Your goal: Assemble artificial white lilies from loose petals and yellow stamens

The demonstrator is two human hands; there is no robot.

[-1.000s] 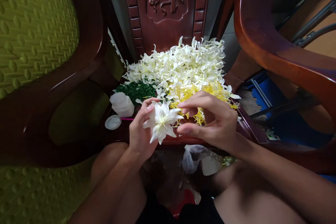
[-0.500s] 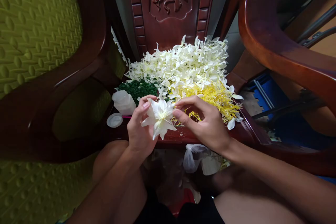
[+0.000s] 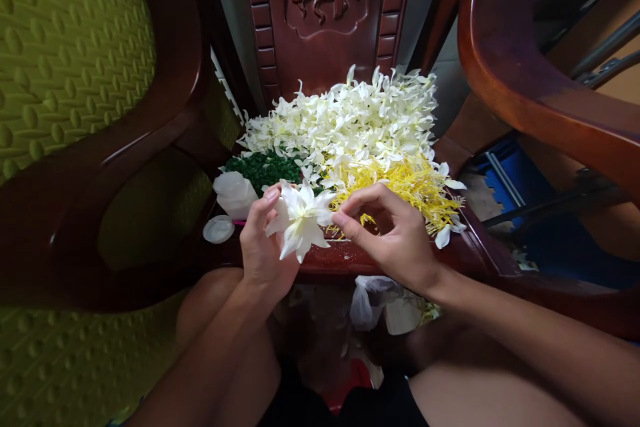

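My left hand (image 3: 263,247) is closed around the back of a white flower (image 3: 301,221) with pointed petals and a pale yellow centre. The flower faces me, and its stem is hidden. My right hand (image 3: 395,233) pinches thumb and forefinger together at the tip of a petal on the flower's right side. Behind both hands, a large heap of white petal pieces (image 3: 345,120) lies on the wooden chair seat. Thin yellow sprigs (image 3: 415,190) are piled in front of it on the right, and small dark green pieces (image 3: 265,169) on the left.
A whitish translucent bottle (image 3: 234,193) and a round white lid (image 3: 219,229) sit at the seat's left. Curved wooden armrests (image 3: 545,90) flank the seat, with a carved backrest (image 3: 327,47) behind. Below the seat edge hangs a clear plastic bag (image 3: 365,303).
The flower has tilted and shifted slightly left and up in my left hand. My right thumb and forefinger have come together at the petal tip.
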